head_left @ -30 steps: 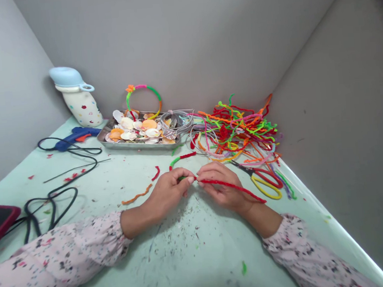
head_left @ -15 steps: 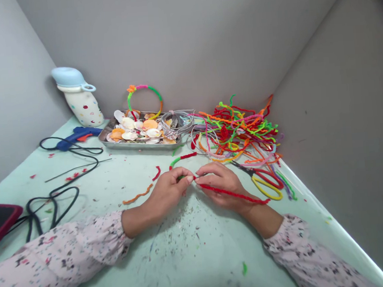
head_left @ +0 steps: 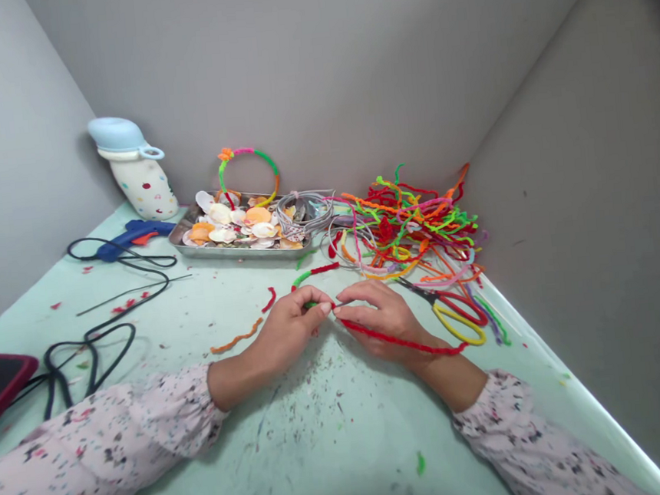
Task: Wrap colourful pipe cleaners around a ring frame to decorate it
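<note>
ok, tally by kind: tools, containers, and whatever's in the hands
Glue gun: 1
Scissors: 1
Metal tray of shells: 1
Bottle: 1
Red pipe cleaner, pinched in right hand: 1
Green piece at left hand fingertips: 1
Total: 6

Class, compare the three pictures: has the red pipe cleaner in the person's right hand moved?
Yes. The red pipe cleaner has dropped toward the person, away from the scissors, and now bows along the near edge of the right hand.
</note>
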A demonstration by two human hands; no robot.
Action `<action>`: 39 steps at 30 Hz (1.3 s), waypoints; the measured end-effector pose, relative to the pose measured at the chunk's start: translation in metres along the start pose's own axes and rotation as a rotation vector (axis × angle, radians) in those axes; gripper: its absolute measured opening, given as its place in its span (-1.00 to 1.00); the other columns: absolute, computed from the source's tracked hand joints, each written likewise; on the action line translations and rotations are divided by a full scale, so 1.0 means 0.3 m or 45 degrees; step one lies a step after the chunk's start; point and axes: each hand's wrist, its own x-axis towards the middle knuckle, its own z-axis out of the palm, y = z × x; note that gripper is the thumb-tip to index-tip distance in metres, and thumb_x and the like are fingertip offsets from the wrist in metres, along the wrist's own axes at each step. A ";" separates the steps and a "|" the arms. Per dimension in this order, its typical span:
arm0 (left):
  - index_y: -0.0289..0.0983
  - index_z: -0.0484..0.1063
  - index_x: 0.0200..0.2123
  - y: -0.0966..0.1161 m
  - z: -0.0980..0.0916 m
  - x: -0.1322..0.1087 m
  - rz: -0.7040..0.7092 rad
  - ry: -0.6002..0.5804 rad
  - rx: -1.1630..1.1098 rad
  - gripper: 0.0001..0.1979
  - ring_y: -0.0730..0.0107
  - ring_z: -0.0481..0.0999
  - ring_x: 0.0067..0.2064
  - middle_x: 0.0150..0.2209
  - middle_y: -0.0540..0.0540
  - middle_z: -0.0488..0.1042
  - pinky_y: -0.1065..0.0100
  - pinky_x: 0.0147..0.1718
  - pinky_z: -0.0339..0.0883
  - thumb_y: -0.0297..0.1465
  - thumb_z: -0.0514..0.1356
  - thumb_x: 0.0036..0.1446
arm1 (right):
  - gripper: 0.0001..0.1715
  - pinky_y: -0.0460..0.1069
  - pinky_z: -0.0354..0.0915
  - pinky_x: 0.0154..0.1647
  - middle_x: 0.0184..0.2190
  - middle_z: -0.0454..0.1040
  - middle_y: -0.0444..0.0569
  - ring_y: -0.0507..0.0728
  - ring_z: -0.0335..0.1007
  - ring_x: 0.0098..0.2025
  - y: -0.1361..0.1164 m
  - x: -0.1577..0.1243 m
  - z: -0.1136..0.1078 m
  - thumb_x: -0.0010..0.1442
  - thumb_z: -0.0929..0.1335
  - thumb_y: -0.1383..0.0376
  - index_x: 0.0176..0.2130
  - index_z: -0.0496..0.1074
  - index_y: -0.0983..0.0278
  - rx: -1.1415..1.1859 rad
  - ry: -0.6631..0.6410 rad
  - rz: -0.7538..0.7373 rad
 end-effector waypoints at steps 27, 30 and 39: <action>-0.28 0.32 -0.39 0.006 -0.002 0.002 -0.062 -0.010 -0.163 -0.84 0.55 0.15 -0.58 -0.60 0.11 0.19 0.44 -0.57 0.01 -0.30 0.12 0.13 | -0.83 0.07 0.35 -0.18 -0.24 0.53 0.00 0.13 0.43 -0.18 -0.018 0.033 -0.008 0.24 0.34 0.35 -0.16 0.48 0.15 -0.198 0.037 -0.012; -0.28 0.32 -0.40 0.007 -0.001 0.004 -0.056 -0.012 -0.174 -0.84 0.55 0.15 -0.58 -0.61 0.11 0.20 0.44 -0.57 0.01 -0.31 0.13 0.12 | -0.84 0.06 0.35 -0.19 -0.25 0.54 0.01 0.13 0.43 -0.18 -0.016 0.035 -0.011 0.24 0.34 0.36 -0.17 0.49 0.16 -0.261 0.047 -0.064; -0.28 0.33 -0.44 -0.006 -0.008 0.008 -0.040 0.057 -0.021 -0.77 0.53 0.16 -0.58 -0.64 0.12 0.19 0.45 -0.57 0.02 -0.24 0.16 0.12 | -0.79 0.09 0.31 -0.04 -0.21 0.54 -0.04 0.11 0.44 -0.14 -0.010 0.024 -0.003 0.22 0.36 0.38 -0.16 0.49 0.11 -0.313 0.023 -0.135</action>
